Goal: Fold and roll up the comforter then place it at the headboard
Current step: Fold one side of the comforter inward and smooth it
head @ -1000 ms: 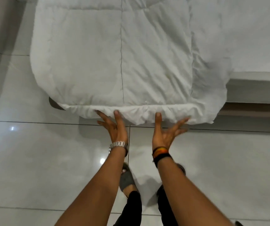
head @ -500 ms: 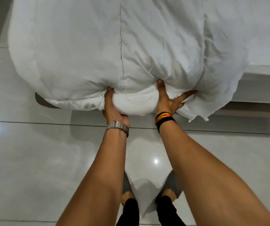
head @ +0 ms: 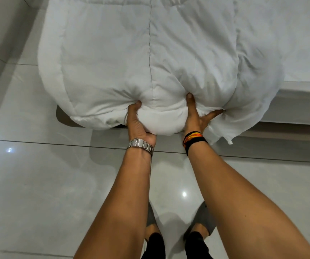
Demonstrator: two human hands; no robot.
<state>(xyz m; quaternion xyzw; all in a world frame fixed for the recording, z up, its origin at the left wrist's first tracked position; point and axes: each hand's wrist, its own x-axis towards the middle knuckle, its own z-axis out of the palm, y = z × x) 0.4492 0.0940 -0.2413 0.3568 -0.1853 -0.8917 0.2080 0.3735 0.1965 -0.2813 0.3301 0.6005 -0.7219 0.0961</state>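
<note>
The white comforter lies folded on the bed, its near end overhanging the tiled floor. The left hand and right hand each hold a closed grip on that bunched near edge, thumbs pressed into the top.

Lit evenly and rather coolly from overhead, bright enough throughout. Showing small hot glints on the glossy floor tiles, one far out beyond the left hand, another below the right hand between the forearms. Casting a soft grey shadow just under both wrists and beneath the white comforter. Bending straight lines outward toward the frame edges. Smearing slightly past the fingertips, while holding the wrists fairly sharp.
</note>
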